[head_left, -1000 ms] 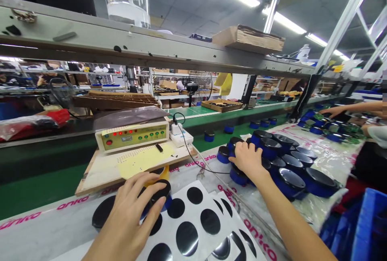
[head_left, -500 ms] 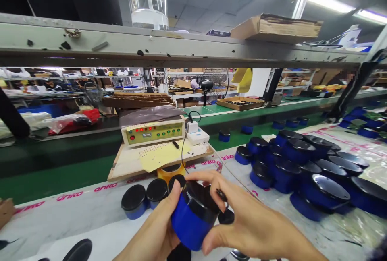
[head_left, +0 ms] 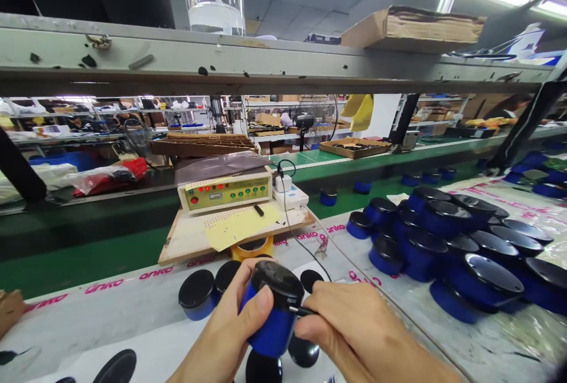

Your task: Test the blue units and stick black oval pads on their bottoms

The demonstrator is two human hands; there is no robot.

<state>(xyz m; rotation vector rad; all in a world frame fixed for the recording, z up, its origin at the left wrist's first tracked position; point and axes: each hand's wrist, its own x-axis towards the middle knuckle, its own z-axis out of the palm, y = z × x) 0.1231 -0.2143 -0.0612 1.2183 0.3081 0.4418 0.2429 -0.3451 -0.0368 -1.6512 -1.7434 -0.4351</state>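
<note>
My left hand is wrapped round a blue cylindrical device with a glossy black top, tilted toward me. White lettering, "DC5V", shows on its black rim. In my right hand a black cable plug is pinched between thumb and fingers. Its tip meets the rim below the lettering; how deep it sits I cannot tell. A thin black cable runs from a white power adapter down toward my right hand. Beneath the device lie black round discs.
Many blue-and-black devices are piled at right. Two similar ones stand left of my hands. A test box with red lights sits on a wooden board, a roll of yellow tape below it. A green conveyor runs behind; a metal shelf crosses above.
My left hand has turned the device so its lettered side faces right. My right hand has let go of the device's body and brought the plug against its rim.
</note>
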